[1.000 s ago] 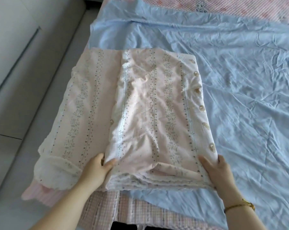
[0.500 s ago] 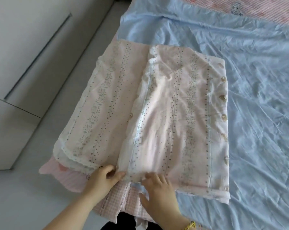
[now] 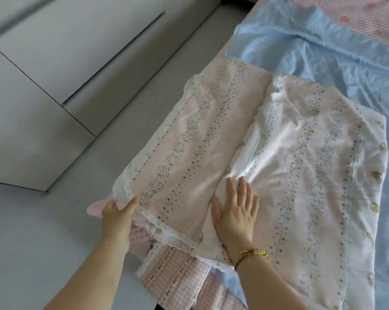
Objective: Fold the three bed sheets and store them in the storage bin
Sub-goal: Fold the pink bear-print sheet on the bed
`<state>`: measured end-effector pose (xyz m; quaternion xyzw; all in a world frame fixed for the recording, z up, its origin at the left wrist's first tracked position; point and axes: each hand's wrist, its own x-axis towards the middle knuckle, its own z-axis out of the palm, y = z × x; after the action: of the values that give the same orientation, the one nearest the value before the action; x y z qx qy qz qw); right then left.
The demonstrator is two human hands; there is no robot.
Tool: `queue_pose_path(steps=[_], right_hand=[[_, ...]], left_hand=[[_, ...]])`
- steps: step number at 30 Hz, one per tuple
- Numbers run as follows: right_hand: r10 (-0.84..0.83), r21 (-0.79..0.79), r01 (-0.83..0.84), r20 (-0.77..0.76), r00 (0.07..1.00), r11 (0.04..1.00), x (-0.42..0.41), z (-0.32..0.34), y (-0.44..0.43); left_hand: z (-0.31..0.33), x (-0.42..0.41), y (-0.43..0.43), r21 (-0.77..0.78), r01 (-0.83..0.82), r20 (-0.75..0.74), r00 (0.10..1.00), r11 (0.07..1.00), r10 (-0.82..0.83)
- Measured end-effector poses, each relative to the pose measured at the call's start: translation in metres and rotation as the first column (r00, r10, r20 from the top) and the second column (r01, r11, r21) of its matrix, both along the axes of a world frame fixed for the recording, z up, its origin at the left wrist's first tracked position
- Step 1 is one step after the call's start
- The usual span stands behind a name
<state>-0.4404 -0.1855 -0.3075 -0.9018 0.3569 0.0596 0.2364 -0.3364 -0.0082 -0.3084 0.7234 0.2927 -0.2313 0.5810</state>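
Observation:
A pale pink floral sheet [image 3: 301, 166] with a row of buttons down its right edge lies partly folded on the bed. Its left flap [image 3: 184, 139] hangs out over the bed's edge. My left hand [image 3: 117, 214] grips the near left corner of that flap, thumb on top. My right hand [image 3: 236, 209] lies flat with straight fingers on the middle fold of the sheet. Under it a light blue sheet [image 3: 323, 48] is spread out, wrinkled. A pink checked sheet [image 3: 173, 271] shows at the bed's near corner. No storage bin is in view.
Grey floor [image 3: 43, 242] runs along the left of the bed. White cabinet doors [image 3: 55, 52] stand at the upper left. A pink patterned cover [image 3: 368, 16] shows at the far right top of the bed.
My left hand slid left to the flap's outer corner and took hold of it. My right hand moved up onto the middle fold and flattened. The view swung left.

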Motion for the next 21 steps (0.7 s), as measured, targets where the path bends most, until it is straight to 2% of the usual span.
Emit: queue_pose_path(steps=[1,4,7,8,9,10,11,13,15,17,19,21], right_hand=[[0.023,0.028,-0.021,-0.089,0.996,0.999,0.002,-0.008,0.000],[0.056,0.042,-0.049,-0.180,0.982,0.998,0.009,-0.018,-0.001],[0.077,0.079,-0.062,-0.206,0.975,0.995,0.007,-0.017,-0.007],[0.096,0.096,-0.078,-0.203,0.975,0.992,0.006,-0.014,-0.008],[0.112,0.115,-0.091,-0.188,0.976,0.989,0.004,-0.012,-0.010],[0.119,0.129,-0.099,-0.164,0.979,0.987,0.002,-0.010,-0.011],[0.122,0.144,-0.102,-0.144,0.982,0.984,-0.001,-0.007,-0.014],[0.146,0.187,-0.125,-0.105,0.984,0.974,-0.006,0.001,-0.018],[0.182,0.216,-0.160,-0.085,0.980,0.963,-0.014,0.008,-0.025],[0.203,0.229,-0.182,-0.073,0.976,0.956,-0.020,0.011,-0.030],[0.201,0.251,-0.178,-0.067,0.977,0.951,-0.023,0.011,-0.032],[0.193,0.289,-0.169,-0.056,0.980,0.942,-0.022,0.013,-0.034]], left_hand=[[0.001,0.006,0.001,-0.093,-0.057,-0.046,0.998,0.994,0.052],[0.016,0.018,0.001,-0.274,-0.152,-0.095,0.987,0.950,0.130],[0.051,0.012,-0.013,-0.400,0.010,0.019,1.000,0.916,-0.003],[0.061,0.006,-0.018,-0.350,0.111,0.125,0.990,0.930,-0.071],[0.073,-0.001,-0.024,-0.204,0.233,0.252,0.951,0.951,-0.179],[0.080,-0.007,-0.030,0.004,0.330,0.370,0.876,0.944,-0.308],[0.088,-0.015,-0.037,0.211,0.377,0.429,0.793,0.902,-0.432],[0.091,-0.025,-0.044,0.421,0.339,0.478,0.705,0.841,-0.524],[0.085,-0.029,-0.048,0.480,0.296,0.468,0.710,0.826,-0.526],[0.073,-0.028,-0.047,0.466,0.245,0.444,0.766,0.850,-0.464],[0.067,-0.025,-0.044,0.378,0.188,0.416,0.841,0.907,-0.347],[0.074,-0.025,-0.046,0.208,0.136,0.401,0.891,0.969,-0.211]])
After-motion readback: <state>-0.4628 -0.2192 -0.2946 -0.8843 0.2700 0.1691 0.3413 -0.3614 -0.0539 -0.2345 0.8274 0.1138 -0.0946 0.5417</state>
